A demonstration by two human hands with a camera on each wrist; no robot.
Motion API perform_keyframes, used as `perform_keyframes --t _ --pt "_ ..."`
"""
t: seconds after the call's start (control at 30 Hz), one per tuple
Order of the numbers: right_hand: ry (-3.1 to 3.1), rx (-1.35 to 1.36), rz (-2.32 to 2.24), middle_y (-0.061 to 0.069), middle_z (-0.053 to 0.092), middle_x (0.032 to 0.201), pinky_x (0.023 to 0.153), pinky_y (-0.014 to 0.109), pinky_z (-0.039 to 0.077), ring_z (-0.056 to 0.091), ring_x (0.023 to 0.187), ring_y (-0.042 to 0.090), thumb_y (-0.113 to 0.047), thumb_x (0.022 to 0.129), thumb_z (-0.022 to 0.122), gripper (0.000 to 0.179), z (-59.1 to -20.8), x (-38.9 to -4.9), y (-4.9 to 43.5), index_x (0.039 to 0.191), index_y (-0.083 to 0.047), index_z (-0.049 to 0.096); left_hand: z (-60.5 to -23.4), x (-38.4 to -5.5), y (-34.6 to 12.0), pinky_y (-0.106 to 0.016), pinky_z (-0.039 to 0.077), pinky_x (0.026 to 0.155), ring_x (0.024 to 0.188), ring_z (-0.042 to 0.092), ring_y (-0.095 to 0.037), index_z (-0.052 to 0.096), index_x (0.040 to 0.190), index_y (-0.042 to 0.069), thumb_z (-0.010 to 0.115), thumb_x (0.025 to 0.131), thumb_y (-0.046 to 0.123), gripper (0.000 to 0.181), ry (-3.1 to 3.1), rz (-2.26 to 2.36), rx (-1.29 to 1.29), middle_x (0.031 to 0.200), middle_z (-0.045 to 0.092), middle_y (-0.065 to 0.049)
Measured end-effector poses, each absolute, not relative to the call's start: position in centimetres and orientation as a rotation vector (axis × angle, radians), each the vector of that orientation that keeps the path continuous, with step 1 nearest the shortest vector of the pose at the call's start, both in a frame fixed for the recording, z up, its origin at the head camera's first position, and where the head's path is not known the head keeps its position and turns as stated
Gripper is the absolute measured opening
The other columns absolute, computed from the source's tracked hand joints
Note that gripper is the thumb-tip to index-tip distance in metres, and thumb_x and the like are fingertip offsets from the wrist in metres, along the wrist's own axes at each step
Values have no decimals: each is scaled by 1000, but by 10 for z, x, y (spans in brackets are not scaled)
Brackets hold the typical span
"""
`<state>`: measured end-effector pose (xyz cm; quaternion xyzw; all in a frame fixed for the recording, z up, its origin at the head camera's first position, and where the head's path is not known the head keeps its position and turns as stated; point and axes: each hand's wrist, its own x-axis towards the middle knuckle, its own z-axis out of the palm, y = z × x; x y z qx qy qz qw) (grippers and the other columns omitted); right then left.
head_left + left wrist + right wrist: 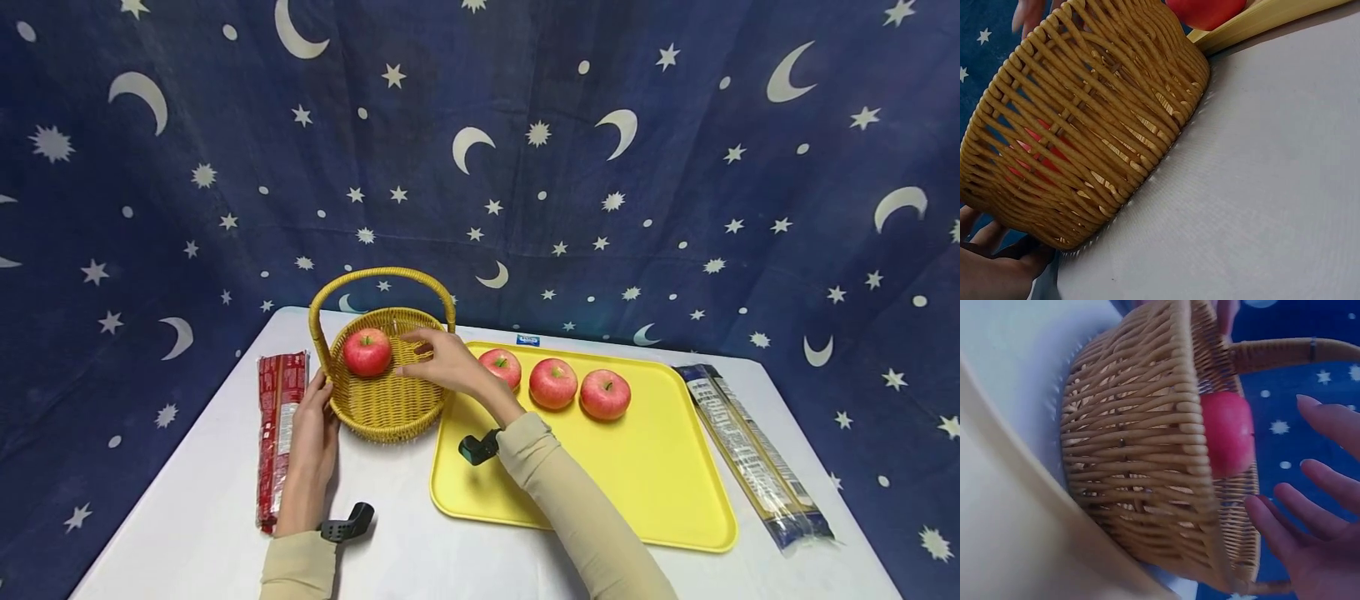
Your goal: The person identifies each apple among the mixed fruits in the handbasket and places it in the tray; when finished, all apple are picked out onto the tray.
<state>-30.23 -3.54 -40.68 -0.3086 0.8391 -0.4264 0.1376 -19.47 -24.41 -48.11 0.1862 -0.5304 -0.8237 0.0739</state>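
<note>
A yellow wicker basket (390,408) with an arched handle stands at the left of the table, one red apple (367,352) inside it. At the basket's left side, my left hand (311,437) holds the wall near the foot of the handle; part of its fingers is hidden behind the weave in the left wrist view. My right hand (446,362) hovers over the basket's right side, fingers spread with nothing between them. The right wrist view shows a gap between those fingertips and the apple (1227,434). Three more apples (553,384) lie along the back left of a yellow tray (637,492).
Left of the basket lies a long red packet (281,442), close by the left forearm. Beyond the tray's right edge lies a long blue and clear packet (753,454). A small blue label (528,340) sits behind the tray. A starry blue curtain (525,208) hangs behind the table.
</note>
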Motion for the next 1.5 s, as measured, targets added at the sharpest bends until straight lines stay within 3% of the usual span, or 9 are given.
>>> perform_keyframes --t 0.2,0.47,0.7,1.03,1.27,1.5 --pt "2457 -835 -1124 10 58 149 103 37 52 60 130 33 -30 87 81 67 -412 -316 -56 147 -10 57 -482 -194 -241 -27 21 126 154 26 -15 22 165 29 34 112 26 55 -1589 -2479 559 172 20 2" --pt "2451 -786 -1020 7 50 157 119 38 38 44 146 25 -30 86 81 78 -412 -330 -71 154 -13 47 -480 -196 -237 -26 23 125 154 27 -13 24 165 31 34 112 26 54 -1606 -2484 533 172 22 4" --pt "2375 -784 -1013 9 47 158 118 39 39 45 144 24 -30 84 83 90 -415 -329 -82 160 -17 37 -480 -196 -235 -27 24 125 154 27 -15 23 165 27 34 112 25 54 -1602 -2493 514 172 21 2" --pt "2389 -880 -944 7 55 149 113 32 42 51 136 21 -29 82 86 85 -420 -321 -88 154 -16 45 -483 -196 -237 -26 24 125 153 28 -13 24 165 29 34 112 26 54 -1612 -2488 527 172 21 4" --pt "2358 -999 -848 8 52 150 111 27 42 49 136 20 -27 79 88 87 -423 -313 -93 154 -13 46 -483 -195 -243 -26 24 125 152 28 -11 25 165 31 34 112 27 53 -1620 -2478 537 171 22 5" --pt "2358 -1054 -764 6 54 146 108 24 43 51 132 17 -23 79 89 84 -427 -300 -95 151 -13 48 -482 -195 -245 -26 23 125 153 27 -11 23 165 28 32 112 25 54 -1602 -2474 539 171 23 4"
